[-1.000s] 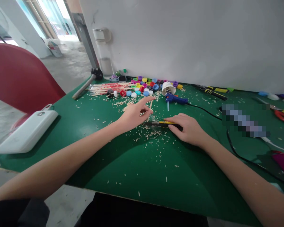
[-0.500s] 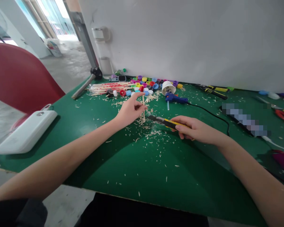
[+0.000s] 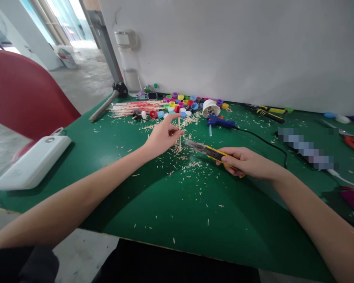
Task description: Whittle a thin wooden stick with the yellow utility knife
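My left hand [image 3: 162,136] pinches a thin wooden stick [image 3: 179,134] and holds it upright, its lower end resting on the green table [image 3: 177,204]. My right hand [image 3: 244,162] is closed round a yellow and black utility knife [image 3: 210,151]. The knife's bare blade points left and ends just right of the stick's lower end. Pale wood shavings [image 3: 188,165] lie scattered on the table below and around both hands.
Behind the hands lie coloured bottle caps [image 3: 183,105], a bundle of sticks [image 3: 137,107], a tipped white cup [image 3: 210,107], a blue glue gun [image 3: 220,122] with a black cord and a mallet [image 3: 106,103]. A white power bank [image 3: 32,161] sits left; more hand tools [image 3: 268,114] lie right.
My right hand has picked the knife up off the table and turned its blade toward the stick. My left hand has stood the stick upright and drawn back slightly.
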Tool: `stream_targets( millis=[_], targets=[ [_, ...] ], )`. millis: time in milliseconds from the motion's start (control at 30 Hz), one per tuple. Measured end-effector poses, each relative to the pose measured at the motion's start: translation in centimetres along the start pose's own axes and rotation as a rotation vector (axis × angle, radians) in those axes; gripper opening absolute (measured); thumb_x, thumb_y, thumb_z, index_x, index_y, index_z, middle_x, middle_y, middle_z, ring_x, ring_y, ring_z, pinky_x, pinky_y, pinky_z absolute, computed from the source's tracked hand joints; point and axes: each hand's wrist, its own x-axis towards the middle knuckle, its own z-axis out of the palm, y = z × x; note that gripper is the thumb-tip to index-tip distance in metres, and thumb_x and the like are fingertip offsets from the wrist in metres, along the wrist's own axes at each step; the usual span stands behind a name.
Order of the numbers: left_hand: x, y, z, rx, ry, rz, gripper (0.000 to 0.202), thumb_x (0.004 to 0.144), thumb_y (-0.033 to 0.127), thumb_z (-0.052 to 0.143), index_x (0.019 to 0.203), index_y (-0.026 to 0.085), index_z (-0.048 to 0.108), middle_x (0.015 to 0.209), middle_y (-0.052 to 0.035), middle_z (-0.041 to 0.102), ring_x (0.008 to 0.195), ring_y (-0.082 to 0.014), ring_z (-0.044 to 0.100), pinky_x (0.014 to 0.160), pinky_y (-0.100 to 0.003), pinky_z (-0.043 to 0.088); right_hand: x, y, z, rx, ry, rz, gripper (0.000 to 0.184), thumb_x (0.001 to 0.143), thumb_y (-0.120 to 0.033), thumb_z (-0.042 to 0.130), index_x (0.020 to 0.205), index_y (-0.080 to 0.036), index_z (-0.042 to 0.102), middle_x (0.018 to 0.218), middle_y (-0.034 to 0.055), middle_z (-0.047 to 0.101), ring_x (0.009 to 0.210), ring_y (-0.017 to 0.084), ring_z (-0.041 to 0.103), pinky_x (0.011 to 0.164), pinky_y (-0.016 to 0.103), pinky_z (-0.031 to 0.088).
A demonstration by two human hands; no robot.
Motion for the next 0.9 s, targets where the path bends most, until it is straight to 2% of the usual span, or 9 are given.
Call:
stream_targets(
  millis=[300, 900],
  targets=[
    [-0.07, -0.01, -0.09, 0.015, -0.006, 0.013, 0.047, 0.089, 0.026, 0.05, 0.134, 0.023, 0.038, 0.087, -0.0025, 0.074, 0.076, -0.0137, 0.066, 0.063, -0.026, 0.05, 0.35, 0.28, 0.08, 0.012, 0.004, 0.001, 0.036, 0.09, -0.056, 0.048, 0.093, -0.022, 0.057, 0.054, -0.0065, 0.043, 0.044, 0.007, 0.035, 0.043, 0.022, 0.03],
    [-0.16, 0.12, -0.01, 0.022, -0.004, 0.019, 0.047, 0.089, 0.023, 0.049, 0.135, 0.022, 0.038, 0.089, -0.0024, 0.074, 0.081, -0.0146, 0.067, 0.064, -0.026, 0.049, 0.4, 0.45, 0.24, -0.016, 0.022, 0.023, 0.035, 0.089, -0.056, 0.048, 0.091, -0.022, 0.056, 0.053, -0.0058, 0.044, 0.044, 0.008, 0.036, 0.041, 0.023, 0.03]
  ],
)
